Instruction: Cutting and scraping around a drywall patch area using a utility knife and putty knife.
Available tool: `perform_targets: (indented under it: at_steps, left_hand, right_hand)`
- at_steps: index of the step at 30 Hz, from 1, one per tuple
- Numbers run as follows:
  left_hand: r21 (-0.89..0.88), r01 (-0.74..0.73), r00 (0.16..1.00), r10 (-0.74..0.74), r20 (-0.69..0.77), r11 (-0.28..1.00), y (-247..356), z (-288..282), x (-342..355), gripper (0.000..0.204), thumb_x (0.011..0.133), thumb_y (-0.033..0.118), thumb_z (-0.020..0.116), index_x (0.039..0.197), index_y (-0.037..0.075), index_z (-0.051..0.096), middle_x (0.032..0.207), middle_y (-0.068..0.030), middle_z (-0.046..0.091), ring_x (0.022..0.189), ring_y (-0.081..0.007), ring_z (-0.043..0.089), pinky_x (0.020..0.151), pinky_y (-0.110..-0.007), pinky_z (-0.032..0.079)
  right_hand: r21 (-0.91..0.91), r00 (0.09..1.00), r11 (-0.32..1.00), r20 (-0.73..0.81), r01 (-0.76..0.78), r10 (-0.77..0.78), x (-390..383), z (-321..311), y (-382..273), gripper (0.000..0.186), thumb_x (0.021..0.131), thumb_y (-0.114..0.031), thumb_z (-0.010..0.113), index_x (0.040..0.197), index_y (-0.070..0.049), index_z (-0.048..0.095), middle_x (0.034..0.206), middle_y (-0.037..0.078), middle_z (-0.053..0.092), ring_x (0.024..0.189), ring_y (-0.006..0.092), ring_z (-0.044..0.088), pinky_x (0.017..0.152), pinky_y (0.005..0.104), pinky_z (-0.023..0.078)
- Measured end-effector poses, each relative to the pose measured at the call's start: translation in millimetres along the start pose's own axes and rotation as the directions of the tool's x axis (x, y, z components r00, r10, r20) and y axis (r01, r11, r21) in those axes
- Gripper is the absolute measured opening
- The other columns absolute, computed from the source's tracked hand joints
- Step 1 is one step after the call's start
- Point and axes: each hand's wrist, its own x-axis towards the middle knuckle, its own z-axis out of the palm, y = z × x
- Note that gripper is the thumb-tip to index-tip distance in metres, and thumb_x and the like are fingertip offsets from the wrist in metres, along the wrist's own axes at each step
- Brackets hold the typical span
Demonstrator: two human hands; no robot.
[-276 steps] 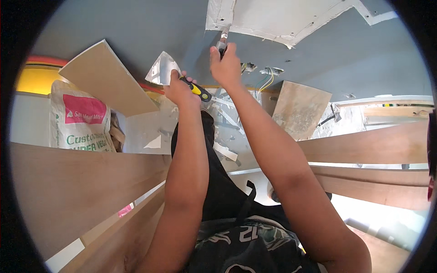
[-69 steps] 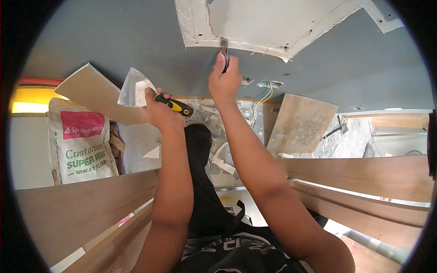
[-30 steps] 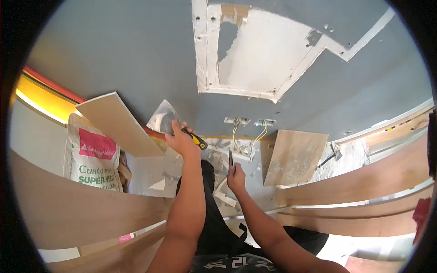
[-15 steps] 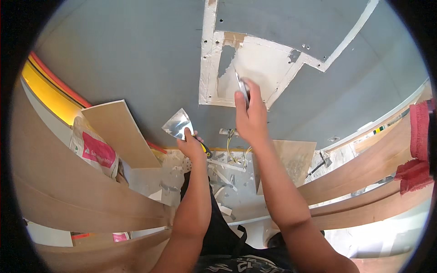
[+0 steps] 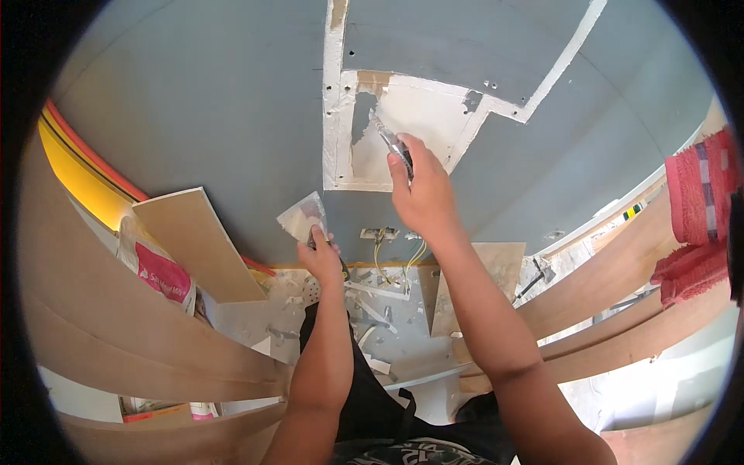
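Note:
My left hand (image 5: 322,260) is closed round the handle of a wide putty knife (image 5: 301,218), its blade pointing up with some pale compound on it. My right hand (image 5: 422,182) grips another putty knife (image 5: 391,141), seen almost edge-on. The tip of that blade is at the ragged left edge of a white patch (image 5: 418,116) on the grey wall board (image 5: 232,116); whether it presses on the surface I cannot tell. A bare grey strip (image 5: 363,116) shows left of the white area, and white filled seams (image 5: 333,147) border the patch.
Wires (image 5: 378,252) hang from a wall opening below the patch. A board offcut (image 5: 205,248) and a bag (image 5: 159,267) stand at left. Another board (image 5: 484,283) leans right of the wires. Wooden planks (image 5: 604,310) flank me; a red towel (image 5: 697,201) hangs at right. Scraps litter the floor (image 5: 403,310).
My right hand and its putty knife have shifted left, the blade now at the patch's left edge. The left knife has turned slightly, its blade less shiny. The whole view has swung a little.

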Motion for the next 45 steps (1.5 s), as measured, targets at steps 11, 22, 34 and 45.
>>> perform_targets:
  at_steps: [11,22,34,45]
  left_hand:
    - [-0.005,-0.072,0.995,0.072,0.065,0.997,-13.8,8.0,-3.7,0.023,0.101,0.025,0.063,0.104,0.004,0.053,0.078,-0.0063,0.064,0.052,-0.0102,0.051,0.044,-0.025,0.042]
    - [0.009,0.013,0.999,-0.013,0.039,1.0,-11.8,2.6,1.7,0.023,0.101,0.024,0.062,0.106,0.004,0.053,0.078,-0.0071,0.063,0.051,-0.0103,0.05,0.042,-0.026,0.04]
    - [-0.036,0.019,0.998,-0.017,0.062,0.999,-8.4,5.0,-4.9,0.023,0.101,0.023,0.062,0.111,0.005,0.054,0.079,-0.0069,0.063,0.051,-0.0098,0.049,0.043,-0.025,0.039]
    - [-0.04,0.019,0.998,-0.016,0.069,0.999,-5.3,10.1,-8.6,0.024,0.101,0.024,0.061,0.113,0.004,0.055,0.081,-0.0059,0.062,0.054,-0.01,0.052,0.044,-0.026,0.042]
  right_hand:
    - [-0.097,0.974,0.975,-0.089,0.199,-0.207,46.5,6.6,4.1,0.033,0.096,-0.023,0.064,0.124,-0.007,0.062,0.095,0.017,0.064,0.088,0.0375,0.061,0.078,0.0473,0.05]
    - [-0.16,0.964,0.969,-0.163,0.186,-0.212,41.4,12.4,12.2,0.032,0.094,-0.025,0.066,0.122,-0.01,0.062,0.089,0.017,0.063,0.082,0.038,0.061,0.073,0.0483,0.05]
    - [-0.135,0.993,0.988,-0.085,0.073,-0.085,40.5,5.3,-4.4,0.029,0.094,-0.028,0.068,0.117,-0.01,0.068,0.092,0.017,0.071,0.08,0.0363,0.07,0.073,0.0445,0.055]
    - [0.073,0.997,0.996,-0.064,-0.046,0.051,40.1,35.5,-4.5,0.033,0.094,-0.02,0.067,0.121,-0.003,0.059,0.094,0.021,0.068,0.085,0.0402,0.067,0.077,0.0462,0.052]
